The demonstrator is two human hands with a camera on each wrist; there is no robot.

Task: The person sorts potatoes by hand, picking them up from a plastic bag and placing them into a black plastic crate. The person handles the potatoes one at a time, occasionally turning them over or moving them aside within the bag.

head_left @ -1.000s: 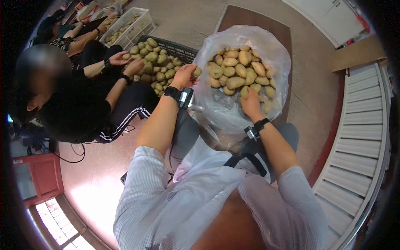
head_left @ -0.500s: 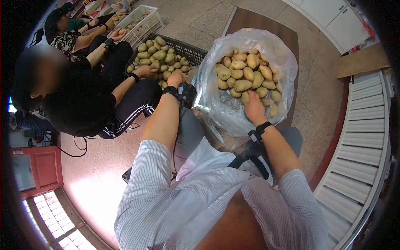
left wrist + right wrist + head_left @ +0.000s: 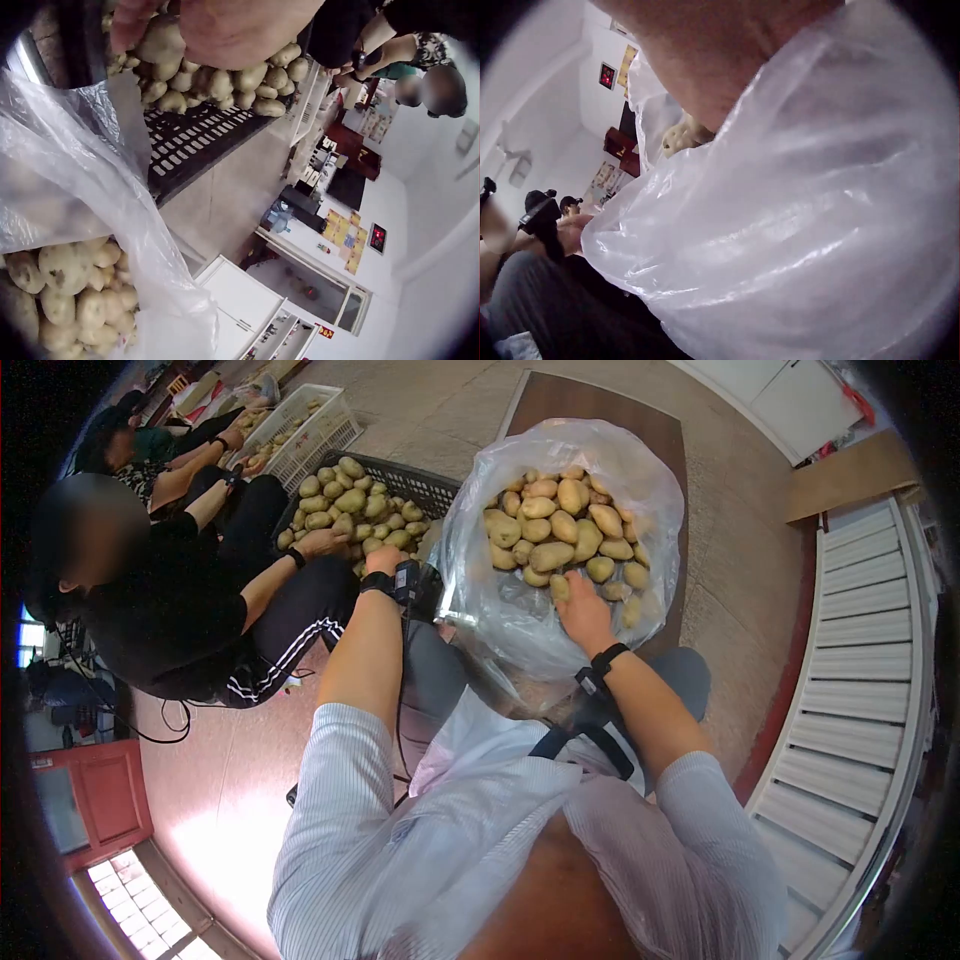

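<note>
My left hand (image 3: 382, 561) is at the near edge of the black crate (image 3: 432, 488) of potatoes. In the left wrist view its fingers and thumb are on either side of a potato (image 3: 162, 42), over other potatoes (image 3: 221, 86). My right hand (image 3: 588, 612) reaches into the clear plastic bag (image 3: 655, 470) and grips a potato (image 3: 560, 589) at the near side of the potato pile (image 3: 553, 528). In the right wrist view the bag's plastic covers most of the scene, and the right fingertips are hidden.
A person (image 3: 180, 600) sits at the left with a hand in the same crate. Farther back, another person sits beside a white crate (image 3: 335, 432). A brown board (image 3: 600, 405) lies under the bag. A white slatted radiator (image 3: 850, 690) stands along the right.
My left hand, with a potato, has moved from beside the bag's rim down to the black crate. My right hand stays in the bag at the same potato. The seated person's hands have shifted apart.
</note>
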